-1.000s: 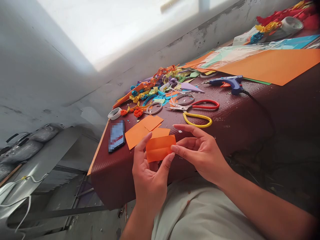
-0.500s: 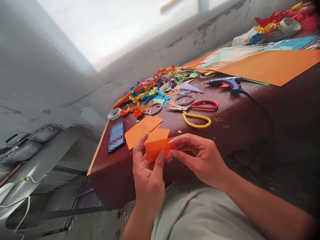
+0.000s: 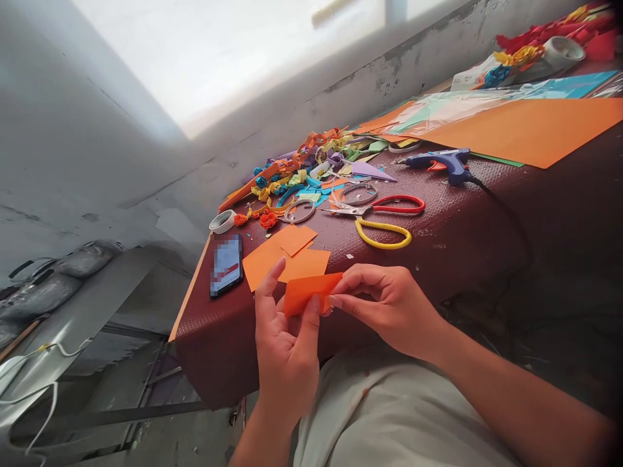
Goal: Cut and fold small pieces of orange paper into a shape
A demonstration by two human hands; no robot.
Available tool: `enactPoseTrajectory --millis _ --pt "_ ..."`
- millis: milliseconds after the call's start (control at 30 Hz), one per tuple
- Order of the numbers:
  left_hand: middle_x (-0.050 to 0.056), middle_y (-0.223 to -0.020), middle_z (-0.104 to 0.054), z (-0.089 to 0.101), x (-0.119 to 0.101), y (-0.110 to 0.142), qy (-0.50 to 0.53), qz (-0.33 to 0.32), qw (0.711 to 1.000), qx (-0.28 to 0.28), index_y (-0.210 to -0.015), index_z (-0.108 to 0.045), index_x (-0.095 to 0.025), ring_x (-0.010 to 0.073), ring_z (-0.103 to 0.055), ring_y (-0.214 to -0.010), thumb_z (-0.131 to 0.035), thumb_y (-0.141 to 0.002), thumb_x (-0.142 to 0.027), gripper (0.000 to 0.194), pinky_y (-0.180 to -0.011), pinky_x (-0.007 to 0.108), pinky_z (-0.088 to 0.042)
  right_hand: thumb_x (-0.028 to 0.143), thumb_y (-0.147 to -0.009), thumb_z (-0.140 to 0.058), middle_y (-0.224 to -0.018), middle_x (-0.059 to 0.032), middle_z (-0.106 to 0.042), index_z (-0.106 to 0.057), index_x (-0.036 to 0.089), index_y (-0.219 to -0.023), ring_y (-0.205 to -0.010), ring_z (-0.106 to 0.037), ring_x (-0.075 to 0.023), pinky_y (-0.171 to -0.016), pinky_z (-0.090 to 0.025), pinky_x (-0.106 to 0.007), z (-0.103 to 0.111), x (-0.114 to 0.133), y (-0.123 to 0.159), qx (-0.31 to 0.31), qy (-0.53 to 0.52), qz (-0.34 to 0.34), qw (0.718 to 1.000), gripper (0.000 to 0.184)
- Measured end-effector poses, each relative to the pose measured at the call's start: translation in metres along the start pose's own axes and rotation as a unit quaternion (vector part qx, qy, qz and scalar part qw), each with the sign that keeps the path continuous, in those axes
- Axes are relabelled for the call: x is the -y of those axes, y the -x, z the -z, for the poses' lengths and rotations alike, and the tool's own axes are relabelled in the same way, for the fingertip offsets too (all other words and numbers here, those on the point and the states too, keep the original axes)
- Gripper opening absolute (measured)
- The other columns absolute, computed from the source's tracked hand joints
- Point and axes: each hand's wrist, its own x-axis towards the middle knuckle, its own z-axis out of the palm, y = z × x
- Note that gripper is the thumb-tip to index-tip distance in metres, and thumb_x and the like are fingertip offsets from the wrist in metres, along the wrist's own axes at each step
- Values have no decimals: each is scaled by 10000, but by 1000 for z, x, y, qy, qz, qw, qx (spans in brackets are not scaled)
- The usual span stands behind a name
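Note:
Both hands hold a small piece of orange paper (image 3: 306, 292) above the near edge of the table. My left hand (image 3: 289, 347) supports it from below, its thumb pressed on the face and its index finger raised. At the paper's right edge, my right hand (image 3: 389, 308) pinches it between thumb and fingertips. The paper looks folded or bent, with its right corner lifted. Just beyond lie several flat orange paper pieces (image 3: 265, 259). Scissors (image 3: 384, 224) with one red and one yellow handle rest open past my right hand.
A phone (image 3: 226, 266) lies near the left table edge, below a tape roll (image 3: 222, 222). Paper chains and flowers (image 3: 296, 175) are heaped toward the wall. A blue glue gun (image 3: 445, 162) with a cord and large orange sheets (image 3: 535, 126) lie at the right.
My left hand has shifted slightly left and down. The right fingers have closed in on the paper's right edge, and the paper now looks more bent there.

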Motion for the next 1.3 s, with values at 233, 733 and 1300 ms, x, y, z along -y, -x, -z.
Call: enactPoseTrajectory --millis 233,733,1300 --pt "133 -1264 -714 -7 3 5 -56 -68 996 -24 -1450 -508 -254 256 -754 -1081 -748 -906 -309 598 -948 378 -613 348 -841 -790 -845 -49 -784 -770 195 -820 -763 -691 -211 -687 -542 -320 -3 -1 0 -28 25 -67 997 155" --pt "151 -1280 -709 -7 9 5 -38 -34 998 -21 -1495 -444 -240 273 -756 -1090 -797 -858 -286 730 -926 376 -626 291 -808 -814 -819 -46 -792 -738 204 -784 -794 -739 -225 -733 -577 -329 -3 -3 -1 -26 -32 -85 996 118" --pt "47 -961 -792 -11 5 5 24 29 999 -33 -1438 -466 -254 184 -778 -819 -845 -814 -294 731 -797 270 -618 174 -603 -947 -713 34 -741 -595 219 -952 -621 -713 -141 -613 -543 -220 -2 -1 -9 -54 -176 -123 975 498"
